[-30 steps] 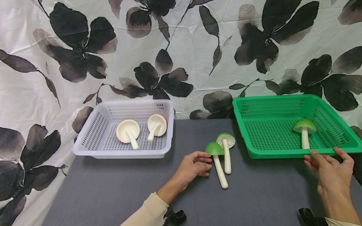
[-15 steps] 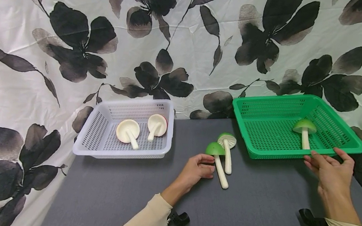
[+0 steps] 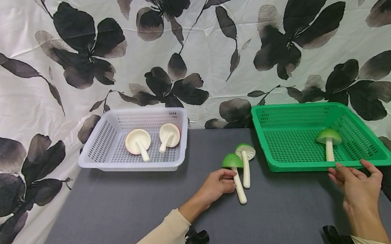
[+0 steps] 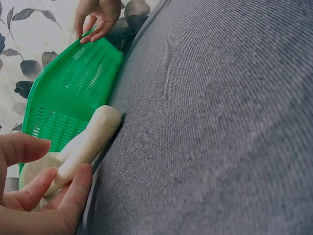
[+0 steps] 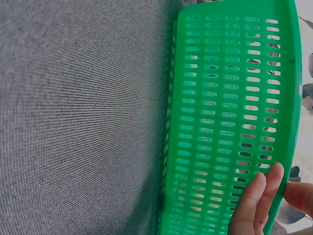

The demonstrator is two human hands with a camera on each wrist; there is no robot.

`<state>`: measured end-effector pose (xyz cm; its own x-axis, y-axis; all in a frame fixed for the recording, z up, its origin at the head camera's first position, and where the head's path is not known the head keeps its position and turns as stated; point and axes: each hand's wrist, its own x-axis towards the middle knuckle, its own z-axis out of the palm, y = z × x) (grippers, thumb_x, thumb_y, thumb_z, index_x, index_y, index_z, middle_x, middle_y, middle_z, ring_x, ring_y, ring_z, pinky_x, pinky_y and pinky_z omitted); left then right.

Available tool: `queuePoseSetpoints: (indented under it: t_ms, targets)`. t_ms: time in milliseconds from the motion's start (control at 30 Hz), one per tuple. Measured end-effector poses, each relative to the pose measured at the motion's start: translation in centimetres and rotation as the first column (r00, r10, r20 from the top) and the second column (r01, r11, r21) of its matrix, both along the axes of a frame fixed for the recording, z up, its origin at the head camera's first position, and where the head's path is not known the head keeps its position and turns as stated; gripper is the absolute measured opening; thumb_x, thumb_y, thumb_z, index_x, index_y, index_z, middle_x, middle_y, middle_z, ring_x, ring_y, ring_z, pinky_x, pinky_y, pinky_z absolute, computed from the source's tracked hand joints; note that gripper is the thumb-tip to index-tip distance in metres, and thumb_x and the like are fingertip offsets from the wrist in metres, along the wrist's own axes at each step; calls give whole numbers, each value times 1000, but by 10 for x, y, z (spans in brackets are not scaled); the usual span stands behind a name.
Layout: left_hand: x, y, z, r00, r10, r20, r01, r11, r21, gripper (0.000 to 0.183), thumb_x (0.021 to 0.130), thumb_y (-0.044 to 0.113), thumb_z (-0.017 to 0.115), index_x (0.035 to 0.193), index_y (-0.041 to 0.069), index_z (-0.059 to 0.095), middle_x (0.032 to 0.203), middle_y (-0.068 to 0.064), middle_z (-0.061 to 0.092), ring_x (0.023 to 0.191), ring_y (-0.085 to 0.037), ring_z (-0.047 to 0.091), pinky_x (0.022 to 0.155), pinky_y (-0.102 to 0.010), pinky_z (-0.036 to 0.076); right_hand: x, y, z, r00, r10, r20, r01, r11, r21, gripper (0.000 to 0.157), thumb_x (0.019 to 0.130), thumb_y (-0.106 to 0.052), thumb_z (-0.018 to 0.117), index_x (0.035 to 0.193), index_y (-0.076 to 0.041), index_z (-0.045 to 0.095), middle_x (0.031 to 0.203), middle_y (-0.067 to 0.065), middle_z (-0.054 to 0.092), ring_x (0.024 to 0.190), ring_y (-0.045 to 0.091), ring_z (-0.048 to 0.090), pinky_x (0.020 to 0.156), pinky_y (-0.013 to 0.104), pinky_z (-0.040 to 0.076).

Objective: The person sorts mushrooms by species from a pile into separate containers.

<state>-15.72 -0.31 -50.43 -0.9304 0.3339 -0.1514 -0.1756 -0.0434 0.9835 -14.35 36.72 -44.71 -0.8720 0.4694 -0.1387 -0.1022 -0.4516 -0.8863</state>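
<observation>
Two toy mushrooms with green caps and white stems lie side by side on the grey cloth. My left hand (image 3: 216, 187) has its fingers curled at the stem of the front mushroom (image 3: 240, 190), just below its cap. In the left wrist view, fingertips (image 4: 80, 183) touch this pale stem (image 4: 95, 134). The second green mushroom (image 3: 246, 173) lies right behind it. At the right, my right hand (image 3: 362, 191) pinches the front rim of the green basket (image 3: 300, 166), thumb on one side and fingers (image 5: 254, 196) against the slotted wall. Another green mushroom (image 3: 329, 140) lies inside that basket.
A white basket (image 3: 131, 168) stands at the left, holding two mushrooms (image 3: 138, 141) with their pale undersides up. Behind the grey-covered table (image 3: 277, 229) hangs a white cloth (image 3: 226, 52) with dark flowers.
My left hand has moved right, from beside the front mushroom's cap to its stem. The mushrooms lie where they were. My right hand stays on the green basket's rim.
</observation>
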Motion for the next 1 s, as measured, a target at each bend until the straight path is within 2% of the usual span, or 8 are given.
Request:
queuePoseSetpoints:
  t_ms: [200, 500, 733, 1000]
  targets:
    - [-1, 6, 0, 998, 61, -34, -62, 997, -34, 40, 83, -4, 70, 124, -2, 66, 110, -15, 68, 91, -10, 65, 74, -20, 52, 0, -1, 1, 1000, -8, -3, 8, 1000, -4, 71, 86, 3, 77, 129, -30, 31, 84, 4, 71, 64, 21, 75, 60, 32, 61]
    - [0, 12, 3, 983, 180, 14, -181, 981, 74, 41, 82, -9, 71, 121, -3, 62, 108, -12, 62, 80, -13, 68, 69, -27, 59, 0, -1, 1, 1000, -8, -23, 7, 999, -31, 71, 86, 7, 75, 130, -29, 31, 83, 6, 70, 65, 21, 75, 61, 33, 61]
    - [0, 7, 1, 978, 206, 41, -208, 976, 67, 42, 81, -9, 72, 121, -1, 64, 109, -14, 62, 72, -14, 63, 61, -27, 56, 0, -1, 0, 1000, -3, -18, 3, 1000, -28, 72, 86, 6, 75, 130, -30, 31, 83, 5, 70, 65, 22, 74, 61, 33, 61]
    - [1, 0, 5, 976, 207, 63, -212, 974, 76, 42, 83, -5, 74, 123, 3, 66, 113, -12, 64, 82, -16, 65, 61, -30, 59, 0, 0, 0, 1000, 0, -18, -1, 1000, -29, 72, 87, 7, 74, 130, -30, 31, 84, 5, 70, 65, 22, 75, 60, 33, 61]
